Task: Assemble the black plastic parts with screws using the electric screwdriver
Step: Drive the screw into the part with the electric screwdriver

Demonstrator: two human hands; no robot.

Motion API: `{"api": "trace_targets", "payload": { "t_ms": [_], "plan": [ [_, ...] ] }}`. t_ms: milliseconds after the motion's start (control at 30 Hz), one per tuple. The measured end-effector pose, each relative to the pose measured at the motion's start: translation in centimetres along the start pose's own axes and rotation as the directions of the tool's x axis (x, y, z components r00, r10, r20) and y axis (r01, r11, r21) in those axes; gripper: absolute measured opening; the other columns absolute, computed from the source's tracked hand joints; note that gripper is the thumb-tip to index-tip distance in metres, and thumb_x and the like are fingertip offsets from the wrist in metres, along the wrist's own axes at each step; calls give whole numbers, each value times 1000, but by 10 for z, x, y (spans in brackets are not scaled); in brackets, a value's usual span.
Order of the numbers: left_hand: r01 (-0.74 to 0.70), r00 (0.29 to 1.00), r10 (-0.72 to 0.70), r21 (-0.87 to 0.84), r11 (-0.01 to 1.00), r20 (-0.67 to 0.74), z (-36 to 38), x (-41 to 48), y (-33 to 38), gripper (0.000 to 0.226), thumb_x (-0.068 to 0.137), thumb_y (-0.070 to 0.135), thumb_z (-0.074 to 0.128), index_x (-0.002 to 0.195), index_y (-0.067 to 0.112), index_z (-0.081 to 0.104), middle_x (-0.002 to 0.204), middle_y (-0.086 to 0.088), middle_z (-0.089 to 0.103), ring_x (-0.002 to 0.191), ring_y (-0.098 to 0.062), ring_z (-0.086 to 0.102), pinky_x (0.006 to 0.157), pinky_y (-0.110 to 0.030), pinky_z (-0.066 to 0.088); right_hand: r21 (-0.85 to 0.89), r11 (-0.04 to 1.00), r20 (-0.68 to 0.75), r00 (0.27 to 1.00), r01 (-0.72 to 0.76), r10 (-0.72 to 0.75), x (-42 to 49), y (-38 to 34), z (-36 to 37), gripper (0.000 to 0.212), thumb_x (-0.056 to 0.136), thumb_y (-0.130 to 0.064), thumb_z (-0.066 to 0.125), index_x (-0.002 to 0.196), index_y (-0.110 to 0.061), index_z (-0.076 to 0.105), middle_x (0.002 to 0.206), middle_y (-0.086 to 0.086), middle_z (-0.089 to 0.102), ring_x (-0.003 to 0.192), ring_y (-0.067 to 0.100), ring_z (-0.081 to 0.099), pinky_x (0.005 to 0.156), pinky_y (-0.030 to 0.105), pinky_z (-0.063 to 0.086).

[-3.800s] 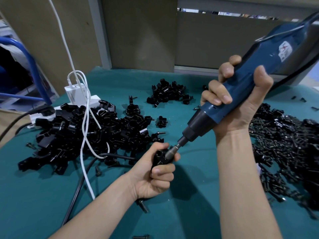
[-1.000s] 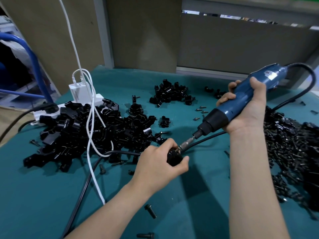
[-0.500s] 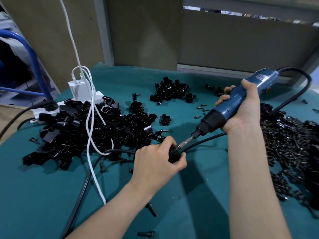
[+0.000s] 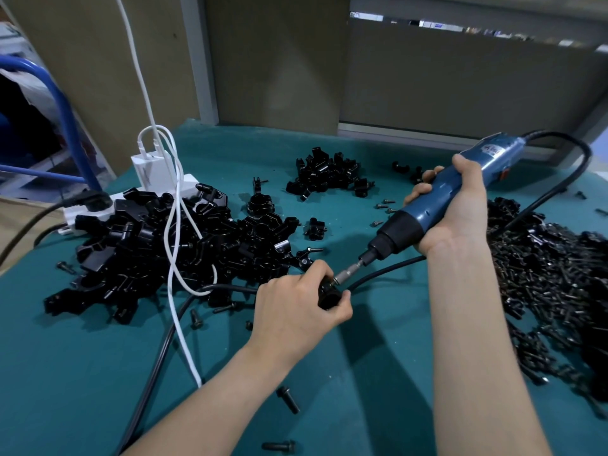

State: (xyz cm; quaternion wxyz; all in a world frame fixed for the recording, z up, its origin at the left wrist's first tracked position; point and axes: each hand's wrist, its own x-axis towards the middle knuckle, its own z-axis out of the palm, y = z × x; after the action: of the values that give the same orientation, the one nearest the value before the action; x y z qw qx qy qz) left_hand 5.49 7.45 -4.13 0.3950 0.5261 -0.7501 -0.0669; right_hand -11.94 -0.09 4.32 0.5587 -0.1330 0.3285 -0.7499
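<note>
surface: a teal table cover (image 4: pixel 82 373) under drab partition panels; a white power strip (image 4: pixel 184 184) and charger (image 4: pixel 148 169) sit at the far left, with a white cable (image 4: pixel 174 225) looping over the parts
stock: a big heap of black plastic parts (image 4: pixel 171 245) lies left of centre; a smaller heap (image 4: pixel 325 179) lies farther back; a mass of screws (image 4: pixel 543 274) spreads along the right edge; a loose screw (image 4: pixel 289 400) lies near the left forearm
left hand (image 4: pixel 296 311): back turned to the camera, fingers and thumb curled round one black part (image 4: pixel 329 296), held low near the table
right hand (image 4: pixel 457 212): wrapped round the blue body of the electric screwdriver (image 4: pixel 399 232); its black cord (image 4: pixel 158 357) trails under the tool and toward the near edge
contact: the bit (image 4: pixel 350 268) meets the top of the held part; the screw itself is hidden
changed: a few seconds ago the driver stood steep and close to the camera and the left palm faced up; now the tool lies at a lower slant, and the left hand has rolled over and dropped toward the table; over the last second bit and part have barely moved
meaning: this looks like the driving step on one part, probably with the screw seating; many loose parts remain, so the task is far from done
</note>
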Motion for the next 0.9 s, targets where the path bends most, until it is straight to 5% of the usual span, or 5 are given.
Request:
{"api": "trace_targets", "payload": {
  "t_ms": [600,900],
  "plan": [
    [23,1000,-23,-36,999,-11,5,-2,-6,23,71,40,66,73,18,59,43,15,34,37,-10,34,41,-19,32,-27,1000,20,1000,16,-15,-2,8,5,19,86,-27,64,78,-17,51,67,-5,55,46,8,45,50,20,42],
    [61,998,-61,-41,997,7,8,-3,-7,24,71,42,63,73,19,60,42,10,42,38,-19,46,42,-27,42,-32,999,46,999,24,-23,-3,11,7,18,87,-26,64,79,-17,52,67,-4,56,46,9,46,48,21,42]
  ]
}}
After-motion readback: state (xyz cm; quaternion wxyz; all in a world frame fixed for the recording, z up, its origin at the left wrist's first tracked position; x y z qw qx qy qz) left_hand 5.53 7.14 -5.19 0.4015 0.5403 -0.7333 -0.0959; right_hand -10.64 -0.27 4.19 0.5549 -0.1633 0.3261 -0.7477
